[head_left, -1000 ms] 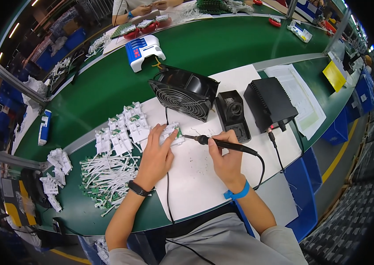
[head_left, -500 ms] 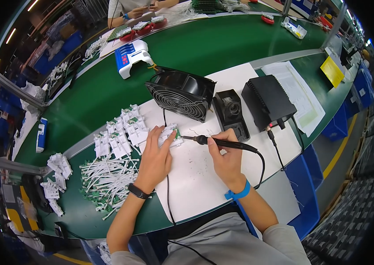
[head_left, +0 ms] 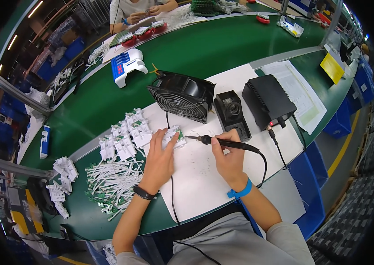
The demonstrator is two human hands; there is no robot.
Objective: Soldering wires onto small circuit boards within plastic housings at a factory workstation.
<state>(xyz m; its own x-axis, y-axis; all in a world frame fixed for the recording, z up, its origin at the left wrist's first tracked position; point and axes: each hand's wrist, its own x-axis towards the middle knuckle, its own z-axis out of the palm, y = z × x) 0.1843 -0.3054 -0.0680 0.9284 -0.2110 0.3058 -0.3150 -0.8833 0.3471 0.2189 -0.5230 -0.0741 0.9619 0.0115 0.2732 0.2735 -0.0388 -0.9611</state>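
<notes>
My left hand (head_left: 159, 154) lies over a white plastic housing (head_left: 172, 140) with a small green circuit board (head_left: 180, 134) at its right end, its fingers holding the piece down on the white sheet. In my right hand (head_left: 230, 154) is a soldering iron (head_left: 229, 143), gripped like a pen, its metal tip pointing left at the board's edge. Whether the tip touches the board I cannot tell. More white housings (head_left: 127, 137) stand in rows left of my left hand. Below them lies a heap of white cables with green boards (head_left: 116, 183).
A black fan (head_left: 182, 95) stands beyond my hands. Right of it are a black iron stand (head_left: 232, 115) and a black soldering station (head_left: 268, 101), with papers (head_left: 299, 95) beyond. On the green belt (head_left: 187, 53) sits a blue-and-white device (head_left: 127, 67). A co-worker's hands (head_left: 145, 14) show across it.
The blue-and-white device on the belt has shifted left and nearer. The iron's tip has drawn back slightly to the right. My left hand still holds the housing, and the whole view has shifted a little.
</notes>
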